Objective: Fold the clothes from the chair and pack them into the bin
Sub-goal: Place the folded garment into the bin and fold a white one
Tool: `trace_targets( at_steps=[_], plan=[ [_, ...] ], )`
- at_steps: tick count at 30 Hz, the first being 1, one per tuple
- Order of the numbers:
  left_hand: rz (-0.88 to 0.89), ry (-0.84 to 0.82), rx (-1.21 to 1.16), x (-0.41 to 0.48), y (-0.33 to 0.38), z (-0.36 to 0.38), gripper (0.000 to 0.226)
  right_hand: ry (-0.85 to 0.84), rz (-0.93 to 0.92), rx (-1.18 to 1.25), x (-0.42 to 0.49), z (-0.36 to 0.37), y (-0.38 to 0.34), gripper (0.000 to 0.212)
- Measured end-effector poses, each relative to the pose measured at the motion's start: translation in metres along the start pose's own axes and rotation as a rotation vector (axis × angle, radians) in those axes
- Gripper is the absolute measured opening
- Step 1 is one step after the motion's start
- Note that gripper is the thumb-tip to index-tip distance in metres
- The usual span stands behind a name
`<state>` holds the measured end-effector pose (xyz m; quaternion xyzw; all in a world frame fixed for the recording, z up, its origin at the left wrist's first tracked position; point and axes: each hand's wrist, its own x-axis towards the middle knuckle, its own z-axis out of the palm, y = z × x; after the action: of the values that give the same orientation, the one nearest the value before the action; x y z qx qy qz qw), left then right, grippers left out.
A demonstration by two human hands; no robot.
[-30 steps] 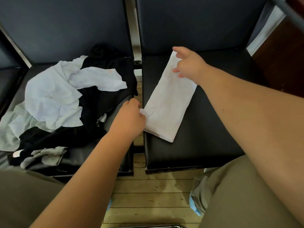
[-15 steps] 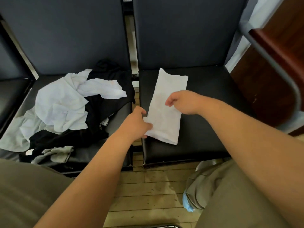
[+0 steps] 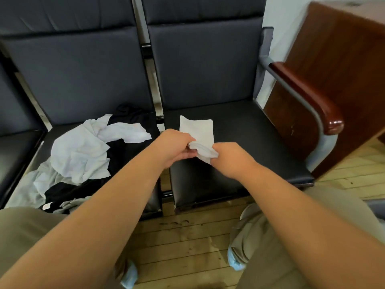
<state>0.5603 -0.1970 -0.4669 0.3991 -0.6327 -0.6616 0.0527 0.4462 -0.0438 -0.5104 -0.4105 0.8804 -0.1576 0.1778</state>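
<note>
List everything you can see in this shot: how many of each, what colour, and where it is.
chairs: 3 joined, dark padded, across the back; the leftmost only partly in view
white garment: 1, white, part-folded on the rightmost seat, near end bunched between both hands
clothes pile: 1 heap, white, black and pale grey, on the middle seat
armrest: 1, red-brown wood on grey metal, right of the rightmost chair
cabinet: 1, red-brown wood, far right
floor: pale wooden boards, below the chairs
trousers: khaki, bottom corners
foot coverings: 2, light blue, on the floor
left hand: grips the garment's near end
right hand: grips the same end
</note>
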Motion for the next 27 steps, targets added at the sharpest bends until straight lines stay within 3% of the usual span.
trace_targets(
  at_steps=[2, 6, 8, 9, 11, 12, 15, 18, 20, 24, 27],
  plan=[
    [0.067, 0.013, 0.137, -0.003, -0.002, -0.006, 0.015, 0.046, -0.023, 0.087, -0.003, -0.008, 0.003, 0.012],
    [0.32, -0.12, 0.888, -0.017, -0.022, -0.02, 0.006, 0.049, -0.088, 0.195, -0.009, -0.017, 0.0, 0.014],
    [0.453, -0.138, 1.007, -0.021, -0.043, -0.026, 0.027, 0.01, -0.123, 0.221, -0.012, -0.02, -0.004, 0.014],
    [0.522, -0.08, 1.003, -0.019, -0.052, -0.028, 0.031, -0.016, -0.136, 0.217, -0.013, -0.021, -0.006, 0.013],
    [0.627, 0.025, 0.992, -0.014, -0.064, -0.032, 0.016, -0.077, -0.156, 0.207, -0.015, -0.024, -0.01, 0.009],
    [0.652, 0.05, 0.981, -0.011, -0.068, -0.033, 0.024, -0.114, -0.161, 0.2, -0.015, -0.025, -0.011, 0.009],
    [0.562, -0.063, 0.834, -0.016, -0.07, -0.04, 0.01, -0.271, -0.181, 0.155, -0.015, -0.029, -0.011, 0.008],
    [0.435, -0.239, 0.705, -0.02, -0.064, -0.049, 0.01, -0.38, -0.194, 0.167, -0.011, -0.038, -0.007, 0.009],
    [0.423, -0.241, 0.62, -0.013, -0.061, -0.049, 0.012, -0.405, -0.185, 0.23, -0.006, -0.044, -0.002, 0.008],
    [0.458, -0.097, 0.499, 0.017, -0.062, -0.038, 0.013, -0.29, -0.108, 0.356, 0.017, -0.044, 0.01, 0.007],
    [0.394, -0.04, 0.253, 0.041, -0.063, -0.026, 0.027, -0.125, -0.042, 0.338, 0.042, -0.037, 0.016, 0.006]
  ],
)
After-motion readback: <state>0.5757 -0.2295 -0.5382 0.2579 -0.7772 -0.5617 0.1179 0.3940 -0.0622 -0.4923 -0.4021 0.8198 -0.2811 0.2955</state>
